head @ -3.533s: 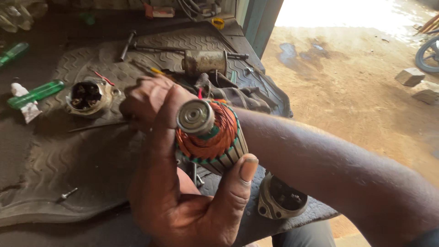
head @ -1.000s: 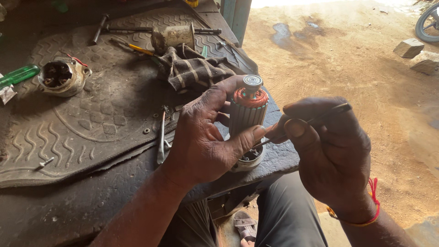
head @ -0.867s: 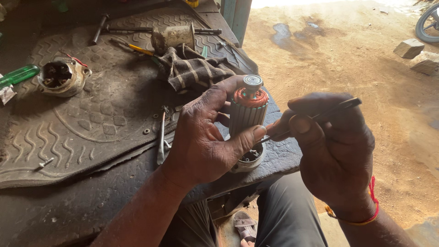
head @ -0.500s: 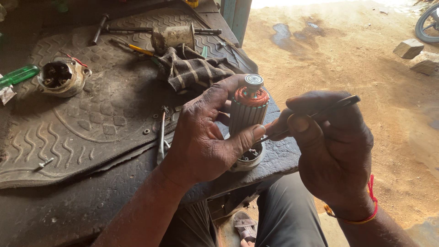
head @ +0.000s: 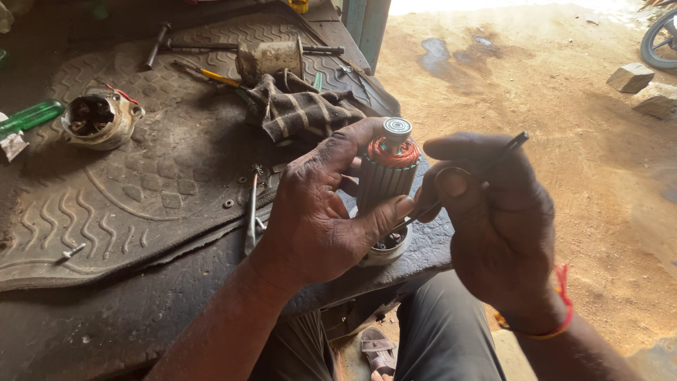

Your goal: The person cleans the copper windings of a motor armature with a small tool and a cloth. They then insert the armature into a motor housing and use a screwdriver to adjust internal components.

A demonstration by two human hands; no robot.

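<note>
Head view. The left hand (head: 314, 212) grips a motor armature (head: 384, 180), fingers and thumb wrapped firmly around its grey laminated core. The armature stands upright, with red-orange copper windings and a round metal end cap at the top. It is held just above the near right edge of the rubber mat (head: 141, 190), directly over a round metal housing (head: 386, 247) that rests at that edge.

The right hand (head: 493, 219) is closed around a thin dark metal rod (head: 486, 164), pinched between thumb and fingers. The lower end of the rod touches the side of the armature beside the left thumb; the upper end projects past the right index finger.

On the mat: a striped cloth (head: 300, 109) near the far right corner, a cylindrical motor body (head: 271, 58) at the far edge, a round end cover (head: 99, 120) towards the left edge, and a slim screwdriver-like tool (head: 252, 208) just left of the left hand.
</note>
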